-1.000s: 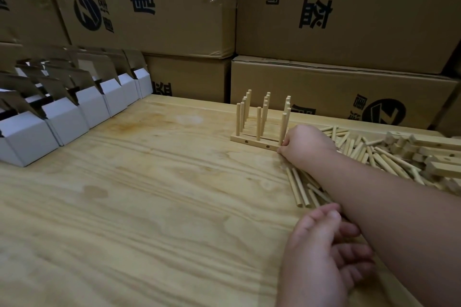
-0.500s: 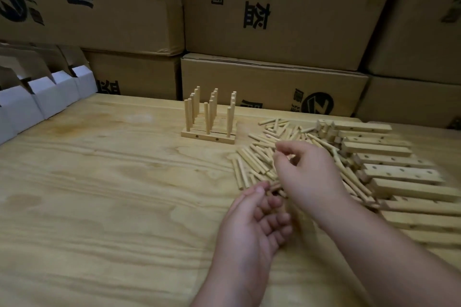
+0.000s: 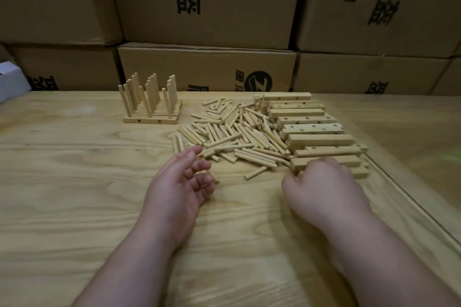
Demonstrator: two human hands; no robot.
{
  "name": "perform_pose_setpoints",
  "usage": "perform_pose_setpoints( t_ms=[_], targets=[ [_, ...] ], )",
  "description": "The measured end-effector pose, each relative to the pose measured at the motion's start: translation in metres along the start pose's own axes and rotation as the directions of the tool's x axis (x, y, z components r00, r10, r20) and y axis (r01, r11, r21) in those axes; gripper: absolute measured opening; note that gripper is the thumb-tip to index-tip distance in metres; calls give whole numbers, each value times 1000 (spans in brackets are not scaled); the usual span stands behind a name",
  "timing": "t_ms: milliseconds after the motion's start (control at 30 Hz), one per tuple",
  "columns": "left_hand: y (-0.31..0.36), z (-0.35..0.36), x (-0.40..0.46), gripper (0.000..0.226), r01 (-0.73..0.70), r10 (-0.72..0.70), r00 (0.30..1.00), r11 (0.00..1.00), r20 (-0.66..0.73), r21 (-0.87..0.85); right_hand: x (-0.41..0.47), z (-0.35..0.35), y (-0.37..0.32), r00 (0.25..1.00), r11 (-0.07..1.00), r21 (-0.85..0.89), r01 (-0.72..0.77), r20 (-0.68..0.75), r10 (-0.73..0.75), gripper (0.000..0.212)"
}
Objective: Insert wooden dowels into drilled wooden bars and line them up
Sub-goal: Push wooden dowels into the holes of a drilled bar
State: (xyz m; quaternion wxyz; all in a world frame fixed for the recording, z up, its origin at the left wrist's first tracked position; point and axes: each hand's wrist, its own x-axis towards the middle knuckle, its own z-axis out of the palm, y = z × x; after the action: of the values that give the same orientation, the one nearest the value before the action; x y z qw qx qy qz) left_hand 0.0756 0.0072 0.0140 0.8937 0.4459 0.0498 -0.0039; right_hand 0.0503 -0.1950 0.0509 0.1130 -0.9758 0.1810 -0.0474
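My right hand lies palm down at the near left end of the lowest wooden bar in the stack of drilled bars. Its fingers curl toward that end, but the back of the hand hides the tips, so I cannot tell whether this grip has closed on the bar. In my judgement the hand is placed to draw off the next bar for fitting.

My left hand rests on its edge on the worktop, palm turned inward, fingers loosely bent. Something pale shows between the fingertips; it may be a dowel, but I cannot confirm it. The hand sits just beside the pile of loose dowels, which I judge convenient for picking the next pegs.

The finished bars stand at the far left, dowels upright, lined up one behind another and well apart from the loose stock.

Containers: closed cardboard cartons are stacked behind the worktop; their contents are not visible. A white box shows partly at the left edge, contents unseen.
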Motion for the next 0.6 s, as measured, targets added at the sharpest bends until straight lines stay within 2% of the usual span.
perform_pose_setpoints(
  t_ms=[67,133,200,333,433,600],
  targets=[
    [0,-1,1,19,-14,14,1000,1000,6,16,-1,-2,0,995,999,-45,-4,100,9,33],
    [-1,-2,1,19,-27,26,1000,999,14,30,-2,1,-2,987,999,-51,2,158,6,49],
    [-1,-3,2,19,-33,32,999,999,25,42,-3,5,-3,993,1000,-26,15,114,-12,53],
    [-3,-6,3,21,-37,35,999,998,35,54,7,8,8,996,997,41,67,-60,-64,43],
    [-3,-6,3,30,-31,29,998,998,47,53,19,11,17,994,996,52,66,-96,-60,52],
    [-3,-6,2,34,-32,28,998,998,62,56,32,20,25,983,993,52,102,-158,-92,50]
  ],
)
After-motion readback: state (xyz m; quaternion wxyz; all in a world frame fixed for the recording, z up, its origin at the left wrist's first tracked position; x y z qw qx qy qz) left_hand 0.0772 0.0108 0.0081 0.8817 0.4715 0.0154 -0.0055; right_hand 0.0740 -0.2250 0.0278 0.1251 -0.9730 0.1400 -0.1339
